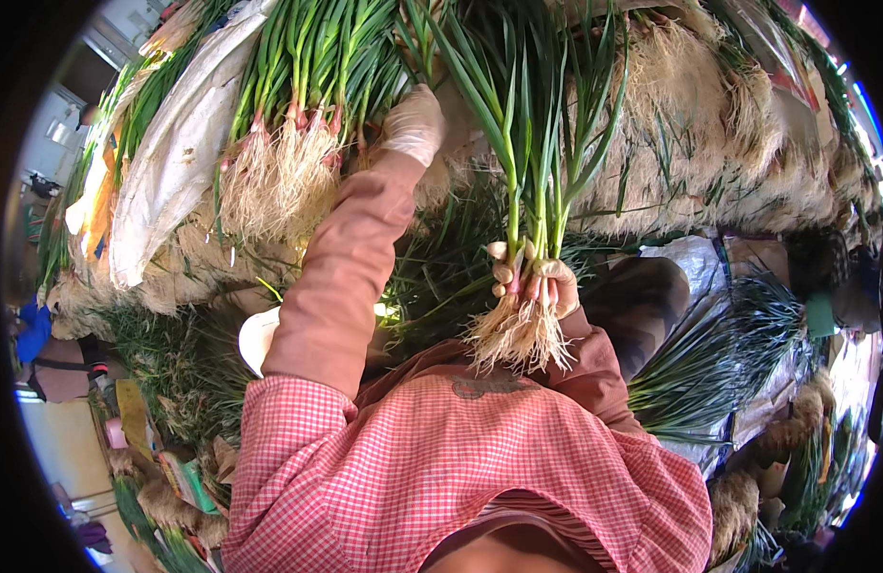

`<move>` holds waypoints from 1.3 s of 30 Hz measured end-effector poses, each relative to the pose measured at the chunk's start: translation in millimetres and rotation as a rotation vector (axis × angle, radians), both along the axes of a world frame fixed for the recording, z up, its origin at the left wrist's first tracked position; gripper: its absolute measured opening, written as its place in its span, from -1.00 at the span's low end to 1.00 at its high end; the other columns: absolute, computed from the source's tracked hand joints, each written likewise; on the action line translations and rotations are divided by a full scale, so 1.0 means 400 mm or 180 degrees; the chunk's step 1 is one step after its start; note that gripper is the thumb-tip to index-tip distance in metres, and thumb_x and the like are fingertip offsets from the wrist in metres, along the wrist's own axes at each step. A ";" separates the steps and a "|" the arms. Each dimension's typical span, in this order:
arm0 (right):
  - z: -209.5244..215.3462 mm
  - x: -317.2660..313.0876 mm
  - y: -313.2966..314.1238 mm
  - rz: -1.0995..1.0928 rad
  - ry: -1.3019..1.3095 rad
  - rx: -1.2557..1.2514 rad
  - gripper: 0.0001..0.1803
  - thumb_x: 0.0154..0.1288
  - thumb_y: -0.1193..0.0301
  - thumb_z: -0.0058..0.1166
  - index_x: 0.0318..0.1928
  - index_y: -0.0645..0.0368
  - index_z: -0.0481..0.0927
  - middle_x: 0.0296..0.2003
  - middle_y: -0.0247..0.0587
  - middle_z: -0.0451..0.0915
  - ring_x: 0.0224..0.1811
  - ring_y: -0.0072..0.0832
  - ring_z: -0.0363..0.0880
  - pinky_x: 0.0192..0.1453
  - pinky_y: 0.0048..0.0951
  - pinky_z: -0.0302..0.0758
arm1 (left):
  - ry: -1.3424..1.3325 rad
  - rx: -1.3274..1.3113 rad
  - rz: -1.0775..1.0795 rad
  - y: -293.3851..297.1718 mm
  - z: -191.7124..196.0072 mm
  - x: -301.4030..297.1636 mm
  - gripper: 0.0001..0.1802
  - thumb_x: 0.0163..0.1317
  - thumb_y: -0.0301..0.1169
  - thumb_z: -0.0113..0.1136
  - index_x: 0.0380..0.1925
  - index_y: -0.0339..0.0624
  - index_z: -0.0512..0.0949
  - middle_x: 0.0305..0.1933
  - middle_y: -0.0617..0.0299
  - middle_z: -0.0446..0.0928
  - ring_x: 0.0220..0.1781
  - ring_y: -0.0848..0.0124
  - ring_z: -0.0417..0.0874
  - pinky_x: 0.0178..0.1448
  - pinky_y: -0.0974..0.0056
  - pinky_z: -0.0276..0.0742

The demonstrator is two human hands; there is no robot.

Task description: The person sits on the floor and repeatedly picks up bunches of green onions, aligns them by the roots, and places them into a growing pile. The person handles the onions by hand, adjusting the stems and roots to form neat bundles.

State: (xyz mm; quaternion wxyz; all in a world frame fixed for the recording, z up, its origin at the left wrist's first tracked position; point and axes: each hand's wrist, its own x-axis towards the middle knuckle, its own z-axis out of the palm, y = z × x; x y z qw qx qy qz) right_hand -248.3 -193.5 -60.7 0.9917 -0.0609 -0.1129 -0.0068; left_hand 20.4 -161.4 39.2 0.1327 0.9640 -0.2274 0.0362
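Note:
My right hand (559, 286) is closed round a bunch of green garlic (532, 205), held upright in front of my chest. Its pale roots hang below the fingers and its long green leaves rise above them. My left hand (414, 124), in a thin whitish glove, reaches forward to the heap. Leaves cover its fingers, so I cannot tell whether they grip anything. Just left of it lies a thick bundle of green garlic (293, 143) with pinkish stem bases and shaggy roots.
Stacked garlic with matted roots (670, 124) fills the far right. A white plastic sheet (179, 134) drapes over the heap at left. Loose green leaves (441, 258) lie below my arms. More dark green leaves (709, 353) spread over plastic at right. A white rounded object (257, 339) sits beside my left sleeve.

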 end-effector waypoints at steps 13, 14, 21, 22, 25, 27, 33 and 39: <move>-0.023 0.008 -0.005 0.0110 0.0714 -0.0448 -0.53 0.05 0.45 0.12 0.02 0.28 0.42 -0.30 -0.22 0.47 -0.22 -0.34 0.49 0.01 -0.25 0.45 | 0.4014 -0.2516 -0.0448 0.247 -0.208 -0.277 -0.63 0.27 -0.28 0.16 0.02 -0.23 0.49 -0.38 0.33 0.55 -0.58 0.67 0.38 -0.54 0.57 0.30; -0.022 0.006 -0.006 -0.0137 0.0965 -0.0742 -0.56 0.05 0.44 0.11 -0.01 0.29 0.43 -0.33 -0.20 0.51 -0.29 -0.35 0.53 -0.09 -0.32 0.49 | 0.4127 -0.2612 -0.0666 0.253 -0.241 -0.288 -0.68 0.29 -0.31 0.14 -0.01 -0.22 0.51 -0.39 0.37 0.54 -0.59 0.67 0.37 -0.54 0.57 0.25; 0.011 -0.013 -0.020 -0.0457 0.1744 -0.2229 -0.65 0.05 0.49 0.08 -0.11 0.37 0.46 -0.58 -0.10 0.57 -0.70 -0.45 0.51 -0.61 -0.62 0.46 | 0.3634 -0.2545 -0.1567 0.227 -0.326 -0.295 -0.75 0.29 -0.32 0.14 -0.19 -0.29 0.56 -0.34 0.29 0.58 -0.30 0.45 0.56 -0.17 0.40 0.45; 0.016 -0.015 -0.023 -0.0331 0.1769 -0.2181 -0.66 0.05 0.50 0.07 -0.12 0.37 0.46 -0.58 -0.10 0.57 -0.69 -0.44 0.52 -0.57 -0.59 0.49 | 0.3094 -0.2090 -0.1650 0.230 -0.320 -0.297 -0.76 0.32 -0.33 0.10 -0.19 -0.31 0.56 -0.30 0.28 0.58 -0.25 0.45 0.56 -0.10 0.39 0.45; 0.024 -0.020 -0.033 0.0055 0.1772 -0.2203 -0.68 0.04 0.55 0.05 -0.12 0.33 0.45 -0.48 -0.05 0.58 -0.59 -0.36 0.56 -0.28 -0.38 0.59 | 0.2025 -0.1825 -0.2329 0.260 -0.289 -0.304 -0.72 0.37 -0.31 0.02 -0.11 -0.33 0.49 -0.21 0.22 0.57 -0.12 0.39 0.54 0.04 0.32 0.43; 0.022 -0.020 -0.040 0.0043 0.1517 -0.1940 -0.67 0.05 0.56 0.04 -0.11 0.30 0.45 -0.39 -0.01 0.59 -0.53 -0.33 0.58 -0.21 -0.32 0.60 | 0.1997 -0.2097 -0.2611 0.288 -0.264 -0.311 -0.72 0.38 -0.29 0.00 -0.06 -0.26 0.47 -0.20 0.17 0.57 -0.09 0.35 0.55 0.05 0.31 0.42; -0.012 -0.005 -0.008 0.0415 0.1038 -0.1151 -0.73 0.01 0.52 0.07 -0.21 0.19 0.41 -0.34 -0.15 0.48 -0.36 -0.34 0.52 -0.14 -0.24 0.54 | 0.1072 -0.1156 -0.2678 0.271 -0.230 -0.332 -0.84 0.28 -0.33 0.07 -0.33 -0.20 0.49 -0.47 0.07 0.58 -0.48 0.25 0.62 -0.42 0.20 0.54; -0.026 -0.011 0.027 0.0619 0.0523 -0.0070 -0.71 0.01 0.45 0.13 -0.20 0.12 0.42 -0.32 -0.25 0.40 -0.25 -0.36 0.42 0.02 -0.17 0.43 | 0.5423 -0.3854 -0.0438 0.202 -0.253 -0.316 -0.64 0.28 -0.01 0.07 -0.26 -0.06 0.54 -0.35 0.32 0.53 -0.32 0.45 0.53 -0.25 0.32 0.46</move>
